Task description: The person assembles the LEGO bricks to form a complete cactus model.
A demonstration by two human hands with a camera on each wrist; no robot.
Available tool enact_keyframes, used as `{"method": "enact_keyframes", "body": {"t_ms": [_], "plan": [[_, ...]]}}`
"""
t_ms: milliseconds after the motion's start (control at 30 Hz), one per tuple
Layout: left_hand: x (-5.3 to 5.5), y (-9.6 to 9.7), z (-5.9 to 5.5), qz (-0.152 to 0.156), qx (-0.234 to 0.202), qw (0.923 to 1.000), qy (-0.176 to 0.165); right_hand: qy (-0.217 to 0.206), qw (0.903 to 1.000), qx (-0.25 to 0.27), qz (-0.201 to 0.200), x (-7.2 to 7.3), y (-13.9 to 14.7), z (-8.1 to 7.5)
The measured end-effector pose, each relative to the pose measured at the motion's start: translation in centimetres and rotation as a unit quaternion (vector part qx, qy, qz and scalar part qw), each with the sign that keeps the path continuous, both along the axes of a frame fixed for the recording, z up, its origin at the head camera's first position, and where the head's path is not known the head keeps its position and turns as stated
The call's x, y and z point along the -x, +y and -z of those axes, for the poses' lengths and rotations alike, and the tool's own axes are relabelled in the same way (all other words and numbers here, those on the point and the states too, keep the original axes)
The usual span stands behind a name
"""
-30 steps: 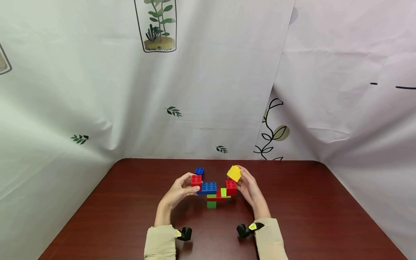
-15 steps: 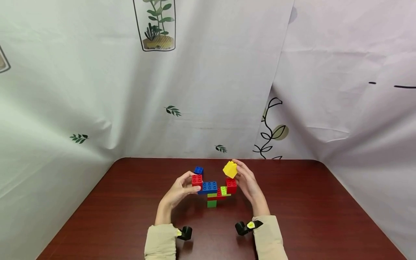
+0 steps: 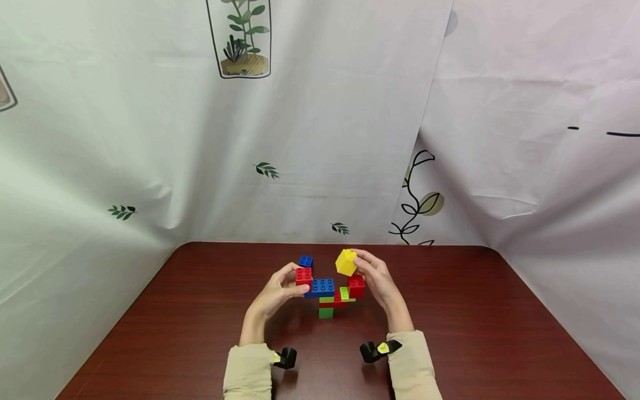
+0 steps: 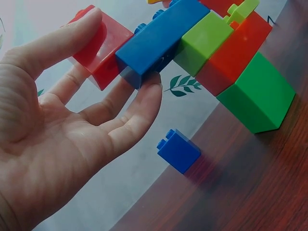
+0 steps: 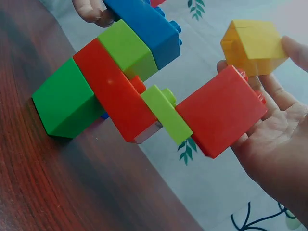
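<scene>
A stack of building blocks stands on its green block (image 3: pixel 326 313) in the head view. Above this come a red block (image 4: pixel 231 60), a lime block (image 4: pixel 204 43) and a long blue block (image 3: pixel 322 287). My left hand (image 3: pixel 272 291) grips the stack's left end, thumb on a red block (image 3: pixel 303 276), with fingertips at the blue block's underside. On the right, a lime plate (image 5: pixel 166 115) carries another red block (image 3: pixel 356 286). My right hand (image 3: pixel 381 284) pinches a tilted yellow block (image 3: pixel 346 262) just above it. In the right wrist view the yellow block's hollow underside partly shows.
A loose blue block (image 4: pixel 179 151) lies on the dark red table (image 3: pixel 480 322) behind the left hand. A white patterned curtain (image 3: pixel 320 122) hangs along the table's far edge. Black wrist cameras (image 3: pixel 286 358) sit at both sleeves.
The yellow block has shifted left in my right hand and turned, from beside to over the stack's right part. My left hand and the stack have stayed almost still.
</scene>
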State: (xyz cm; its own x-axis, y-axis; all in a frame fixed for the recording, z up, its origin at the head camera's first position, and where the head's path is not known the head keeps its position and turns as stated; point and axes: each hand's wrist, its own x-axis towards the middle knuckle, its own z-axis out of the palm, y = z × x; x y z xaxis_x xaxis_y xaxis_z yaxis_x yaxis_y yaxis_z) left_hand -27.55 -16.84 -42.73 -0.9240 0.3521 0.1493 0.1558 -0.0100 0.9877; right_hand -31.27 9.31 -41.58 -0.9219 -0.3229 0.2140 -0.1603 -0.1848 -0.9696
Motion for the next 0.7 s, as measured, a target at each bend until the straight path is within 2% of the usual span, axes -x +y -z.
{"method": "enact_keyframes", "body": {"t_ms": [167,400,700], "plan": [[0.0,0.0,0.0,-0.008,0.004,1.0,-0.004,0.027,0.9982,-0.052,0.013,-0.3,-0.4,-0.4],[0.0,0.1,-0.1,-0.008,0.005,0.9999,-0.004,0.064,0.9938,-0.089,0.013,-0.7,-0.7,-0.7],[0.1,0.1,0.0,-0.012,0.005,0.9999,-0.007,0.122,0.9791,-0.163,0.0,-0.7,-1.3,-0.5]]}}
